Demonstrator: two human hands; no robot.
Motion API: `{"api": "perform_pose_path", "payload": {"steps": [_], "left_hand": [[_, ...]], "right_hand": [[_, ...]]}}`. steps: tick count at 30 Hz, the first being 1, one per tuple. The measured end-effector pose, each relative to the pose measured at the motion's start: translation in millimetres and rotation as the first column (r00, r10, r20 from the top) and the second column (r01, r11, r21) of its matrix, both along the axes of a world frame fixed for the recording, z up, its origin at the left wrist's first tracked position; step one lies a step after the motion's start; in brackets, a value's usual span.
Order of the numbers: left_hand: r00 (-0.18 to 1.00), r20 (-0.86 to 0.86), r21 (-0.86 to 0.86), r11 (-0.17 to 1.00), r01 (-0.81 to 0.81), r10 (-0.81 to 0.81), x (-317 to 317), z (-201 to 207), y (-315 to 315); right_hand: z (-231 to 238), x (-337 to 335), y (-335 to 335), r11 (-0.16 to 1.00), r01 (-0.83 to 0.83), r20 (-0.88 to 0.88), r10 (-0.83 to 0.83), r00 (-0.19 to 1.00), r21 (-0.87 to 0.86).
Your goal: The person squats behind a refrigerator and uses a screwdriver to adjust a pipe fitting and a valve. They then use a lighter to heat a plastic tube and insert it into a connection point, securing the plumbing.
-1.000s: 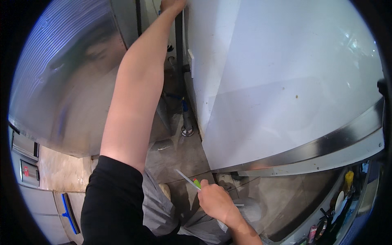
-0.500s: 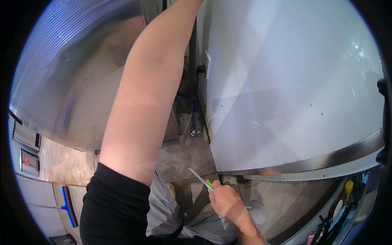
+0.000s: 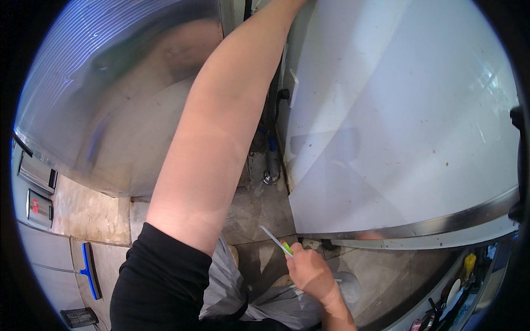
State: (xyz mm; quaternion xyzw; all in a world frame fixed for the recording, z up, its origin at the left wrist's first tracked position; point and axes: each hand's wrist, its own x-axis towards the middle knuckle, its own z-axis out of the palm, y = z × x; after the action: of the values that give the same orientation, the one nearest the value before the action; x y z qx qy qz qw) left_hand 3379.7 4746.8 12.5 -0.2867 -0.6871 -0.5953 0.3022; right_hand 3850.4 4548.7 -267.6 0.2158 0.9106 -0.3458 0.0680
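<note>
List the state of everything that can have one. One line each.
Right hand: closed around thin-bladed tool.
Thin-bladed tool: held, tip pointing forward-left.
Left arm: outstretched; left hand out of view.
Blue squeegee: unheld.
White panel: marked with brown specks.
Steel panel: reflective.

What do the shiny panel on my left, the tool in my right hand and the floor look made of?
Shiny panel: probably smooth stainless steel, given its grey sheen and blurred reflections. Tool in your right hand: straight pale strip, smooth-looking, perhaps metal; bright green part, likely plastic. Floor: seemingly matte ceramic or stone tile, from its straight joints and mottled grey.
</note>
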Motion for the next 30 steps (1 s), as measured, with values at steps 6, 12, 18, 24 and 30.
{"api": "perform_pose_path", "payload": {"steps": [6,12,18,24,30], "left_hand": [[0.999,0.025,-0.098,0.995,-0.019,0.022,3,1,-4],[0.972,0.148,0.025,0.982,-0.186,0.180,-9,-54,13],[0.824,0.567,0.010,1.000,-0.016,0.008,-1,-174,-7],[0.827,0.358,0.062,0.895,0.442,-0.433,113,-285,-84],[0.691,0.682,-0.576,0.406,0.709,-0.241,129,-400,-165]], "right_hand": [[3,-3,2,0.999,-0.029,0.015,0.028,0.999,0.020],[4,-2,2,0.999,-0.027,0.017,0.026,1.000,0.038],[-3,3,4,0.999,-0.013,-0.003,0.013,1.000,0.049],[-5,11,7,0.997,-0.041,0.046,0.038,0.998,0.061],[-16,20,18,0.994,-0.099,0.375,0.078,0.924,0.037]]}}
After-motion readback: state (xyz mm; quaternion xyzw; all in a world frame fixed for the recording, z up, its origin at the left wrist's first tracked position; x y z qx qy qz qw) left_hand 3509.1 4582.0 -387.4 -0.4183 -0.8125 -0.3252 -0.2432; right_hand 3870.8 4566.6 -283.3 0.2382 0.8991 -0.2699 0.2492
